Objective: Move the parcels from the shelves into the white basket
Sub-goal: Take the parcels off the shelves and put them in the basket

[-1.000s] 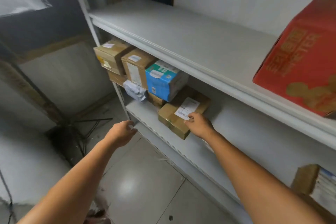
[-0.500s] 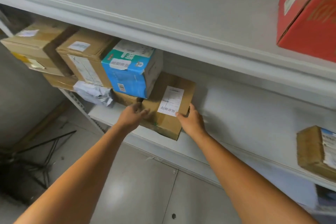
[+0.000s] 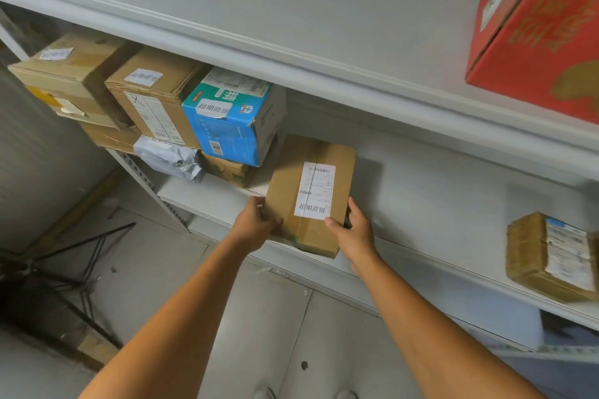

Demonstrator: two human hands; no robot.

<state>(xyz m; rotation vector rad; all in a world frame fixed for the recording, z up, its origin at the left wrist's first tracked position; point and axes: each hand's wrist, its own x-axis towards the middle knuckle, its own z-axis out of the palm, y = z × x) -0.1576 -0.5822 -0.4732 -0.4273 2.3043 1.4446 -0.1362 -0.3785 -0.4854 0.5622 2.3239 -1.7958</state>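
Note:
A brown cardboard parcel [image 3: 288,191] with a white label lies on the middle shelf [image 3: 421,204], its near end past the shelf's front edge. My left hand [image 3: 256,227] grips its near left corner and my right hand [image 3: 351,230] grips its near right corner, thumb on top. To the left stand a blue box [image 3: 233,120], two brown boxes [image 3: 152,91] [image 3: 64,74] and a grey mailer bag [image 3: 168,157]. Another taped brown parcel [image 3: 547,256] lies at the right. The white basket is out of view.
A big red carton [image 3: 544,32] stands on the top shelf [image 3: 291,10] at the right. Below the shelves is grey tiled floor [image 3: 259,317], with a black tripod's legs [image 3: 71,269] at the left. A lower shelf edge shows at bottom right.
My left hand came from the shelf's edge onto the parcel's left corner. Both hands now hold the parcel, which has turned and slid toward me over the shelf's edge. The camera moved closer.

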